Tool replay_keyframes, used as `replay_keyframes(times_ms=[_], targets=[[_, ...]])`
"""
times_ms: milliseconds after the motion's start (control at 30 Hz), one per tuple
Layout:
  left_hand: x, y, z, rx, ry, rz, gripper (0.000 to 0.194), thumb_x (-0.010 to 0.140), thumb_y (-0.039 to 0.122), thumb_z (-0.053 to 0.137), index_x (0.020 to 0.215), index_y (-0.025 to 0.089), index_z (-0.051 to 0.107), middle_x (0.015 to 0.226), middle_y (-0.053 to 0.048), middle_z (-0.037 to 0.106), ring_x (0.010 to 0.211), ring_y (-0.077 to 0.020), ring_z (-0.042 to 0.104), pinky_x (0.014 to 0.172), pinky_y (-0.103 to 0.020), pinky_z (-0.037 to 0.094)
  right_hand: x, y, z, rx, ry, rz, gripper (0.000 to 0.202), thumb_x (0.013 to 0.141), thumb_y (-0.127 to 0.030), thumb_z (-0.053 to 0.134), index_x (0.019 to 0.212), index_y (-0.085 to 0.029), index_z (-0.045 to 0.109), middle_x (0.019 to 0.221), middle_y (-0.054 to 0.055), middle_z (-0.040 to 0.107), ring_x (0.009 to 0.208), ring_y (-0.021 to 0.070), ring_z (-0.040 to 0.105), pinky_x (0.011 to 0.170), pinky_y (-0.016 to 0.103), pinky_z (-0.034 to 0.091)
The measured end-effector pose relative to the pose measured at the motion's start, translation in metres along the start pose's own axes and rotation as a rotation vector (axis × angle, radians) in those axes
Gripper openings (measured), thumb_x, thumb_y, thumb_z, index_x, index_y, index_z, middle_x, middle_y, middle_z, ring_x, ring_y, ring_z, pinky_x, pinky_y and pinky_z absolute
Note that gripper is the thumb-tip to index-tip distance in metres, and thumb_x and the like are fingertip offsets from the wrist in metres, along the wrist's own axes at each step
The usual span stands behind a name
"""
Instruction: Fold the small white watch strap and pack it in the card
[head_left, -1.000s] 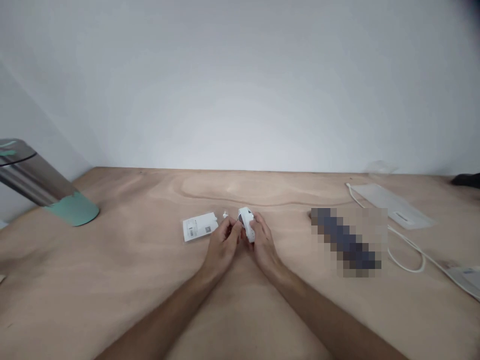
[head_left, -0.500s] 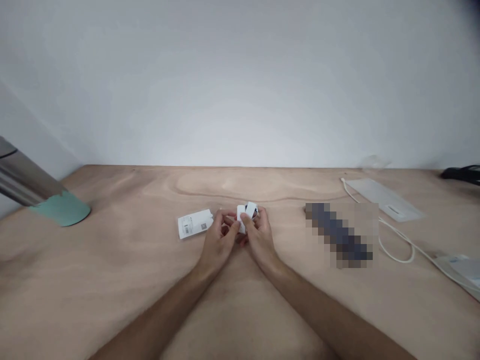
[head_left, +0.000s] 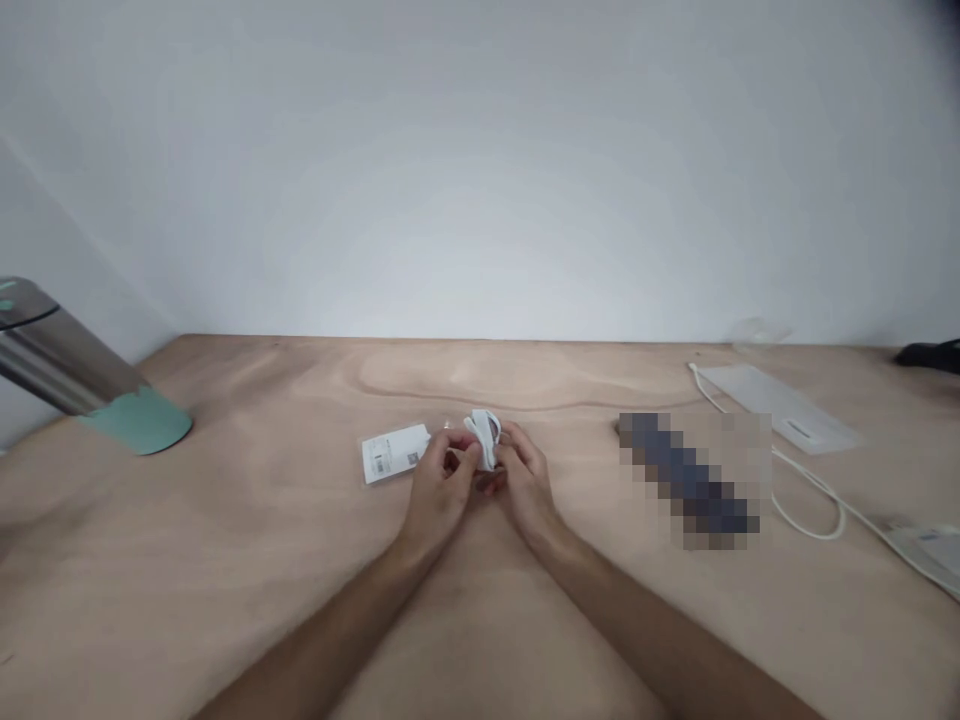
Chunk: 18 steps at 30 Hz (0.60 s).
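Left hand (head_left: 439,485) and right hand (head_left: 529,485) both closed on small white banded item (head_left: 484,437), above mid-bench (head_left: 300,560). Labelled packet (head_left: 391,454) just beside left hand. Risk: uneven fingertip pull could spring the band loose, dropping the item.

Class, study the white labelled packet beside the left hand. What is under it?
Wooden tabletop shows around the visible edges of the white packet. Whatever lies directly beneath is covered, and the left hand hides part of the packet's right end.
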<state>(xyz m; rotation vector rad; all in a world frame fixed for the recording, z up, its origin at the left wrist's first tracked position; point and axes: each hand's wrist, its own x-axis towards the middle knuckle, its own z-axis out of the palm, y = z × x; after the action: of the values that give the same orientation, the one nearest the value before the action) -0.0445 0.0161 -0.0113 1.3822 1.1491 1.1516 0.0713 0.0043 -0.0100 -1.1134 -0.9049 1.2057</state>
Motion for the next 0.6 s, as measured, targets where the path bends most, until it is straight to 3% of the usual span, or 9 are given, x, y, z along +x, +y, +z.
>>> replay_keyframes(times_ms=[133,267,433,600], targets=[[-0.0031,0.0043,-0.001,-0.089,-0.018,-0.051,0.029,0.085,0.044,0.055,0.098,0.019,0.059,0.08,0.0,0.062,0.061,-0.0089,0.055,0.055,-0.019,0.043,-0.0032,-0.0026,0.0013,-0.094,-0.032,-0.068,0.042,0.077,-0.037,0.061,0.117,-0.024,0.06,0.103,0.004,0.065,0.07,0.0115,0.057,0.055,0.022,0.048],[-0.003,0.0067,-0.0011,-0.114,-0.031,-0.067,0.031,0.086,0.048,0.052,0.096,0.019,0.057,0.075,0.001,0.061,0.058,-0.009,0.055,0.052,-0.019,0.042,-0.0049,-0.0038,0.0052,-0.182,0.039,-0.113,0.047,0.074,-0.039,0.068,0.115,-0.022,0.053,0.105,0.005,0.065,0.079,0.0136,0.059,0.067,0.025,0.051],[-0.0023,0.0075,-0.0009,-0.094,-0.033,-0.054,0.03,0.087,0.046,0.051,0.097,0.019,0.058,0.073,0.002,0.059,0.058,-0.0089,0.053,0.054,-0.019,0.043,-0.0031,-0.0028,0.0066,-0.269,0.087,-0.108,0.05,0.074,-0.036,0.067,0.119,-0.021,0.051,0.099,0.004,0.065,0.078,0.0146,0.06,0.065,0.026,0.05],[-0.0034,0.0059,-0.0011,-0.081,-0.033,-0.047,0.028,0.087,0.043,0.051,0.103,0.02,0.056,0.079,0.001,0.058,0.059,-0.0086,0.051,0.05,-0.018,0.041,0.0008,0.0032,0.002,-0.376,0.066,-0.169,0.035,0.077,-0.034,0.063,0.108,-0.019,0.063,0.105,0.007,0.066,0.086,0.0173,0.061,0.07,0.027,0.048]])
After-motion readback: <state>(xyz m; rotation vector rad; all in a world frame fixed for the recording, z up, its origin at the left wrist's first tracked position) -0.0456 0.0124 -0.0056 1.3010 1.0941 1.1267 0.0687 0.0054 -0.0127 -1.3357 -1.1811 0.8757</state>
